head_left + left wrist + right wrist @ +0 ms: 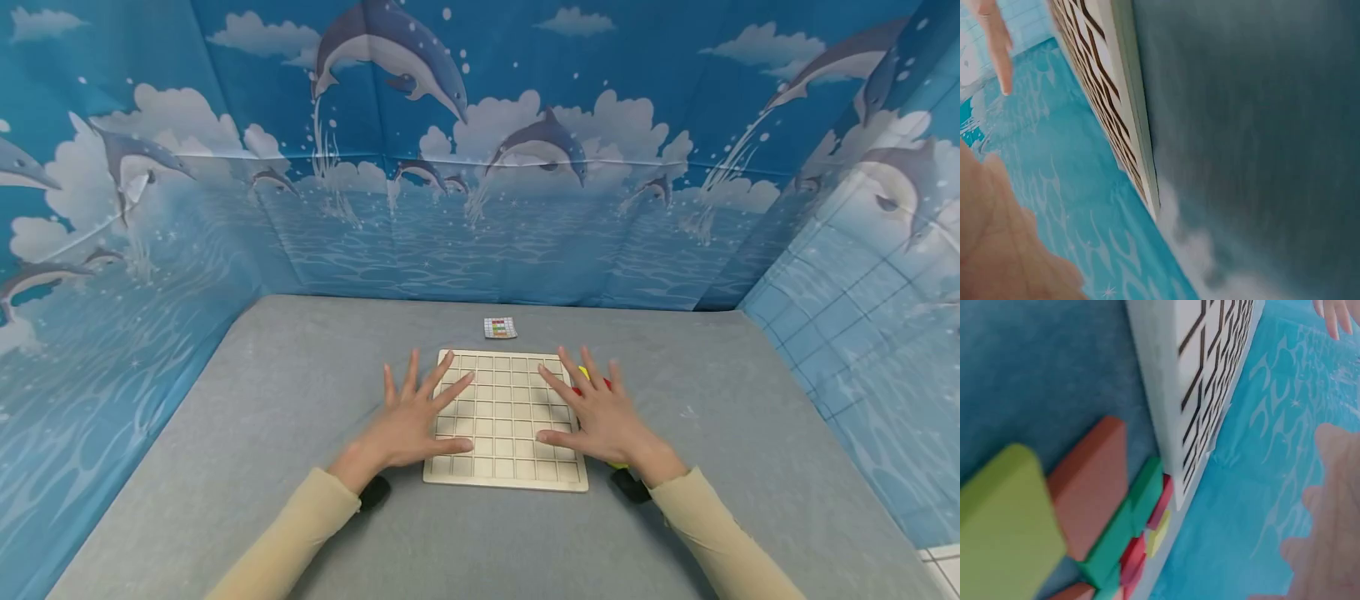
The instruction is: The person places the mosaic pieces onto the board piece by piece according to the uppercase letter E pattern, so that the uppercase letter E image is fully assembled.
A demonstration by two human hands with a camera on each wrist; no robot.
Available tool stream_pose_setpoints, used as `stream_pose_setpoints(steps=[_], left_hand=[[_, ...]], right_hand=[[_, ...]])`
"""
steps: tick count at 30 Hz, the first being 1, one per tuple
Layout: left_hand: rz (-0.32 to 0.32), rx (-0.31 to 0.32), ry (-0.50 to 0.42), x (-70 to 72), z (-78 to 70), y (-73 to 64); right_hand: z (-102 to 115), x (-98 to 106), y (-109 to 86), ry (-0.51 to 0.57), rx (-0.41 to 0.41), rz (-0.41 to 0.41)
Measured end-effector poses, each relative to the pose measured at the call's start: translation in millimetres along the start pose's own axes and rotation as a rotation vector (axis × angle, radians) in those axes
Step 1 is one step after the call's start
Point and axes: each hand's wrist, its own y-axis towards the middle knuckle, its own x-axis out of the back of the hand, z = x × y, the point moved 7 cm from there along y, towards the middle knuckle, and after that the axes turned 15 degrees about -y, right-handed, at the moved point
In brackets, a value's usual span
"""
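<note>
Clearly, the flat green, red, yellow and brownish-orange blocks [1110, 534] are lying just to the right of the square, pale wooden grid board [504, 417], so the right hand [603, 421], which is hovering over the board's right edge and partly hiding them, is sitting nearer. The left hand [412, 421] is hovering over the board's left edge, across from the blocks. Both are holding their fingers wide apart and gripping nothing. Being roughly square, the board is showing no clear long axis.
</note>
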Motion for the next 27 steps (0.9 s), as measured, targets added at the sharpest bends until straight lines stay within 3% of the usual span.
stream_pose_setpoints(steps=[6, 14, 19, 27], left_hand=[[-0.014, 0.051, -0.238, -11.3, 2.9, -9.2], [0.087, 0.176, -0.506, -27.7, 17.0, -18.4], [0.136, 0.196, -0.553, -31.1, 21.9, -22.8], [0.092, 0.134, -0.510, -34.2, 25.5, -23.9]], right_hand=[[-8, -2, -4.6, 0.051, -0.015, -0.073], [-24, -13, -11.9, 0.102, -0.087, -0.061], [-35, -18, -15.8, 0.169, -0.154, -0.044], [-46, -27, -18.1, 0.284, -0.239, 0.030]])
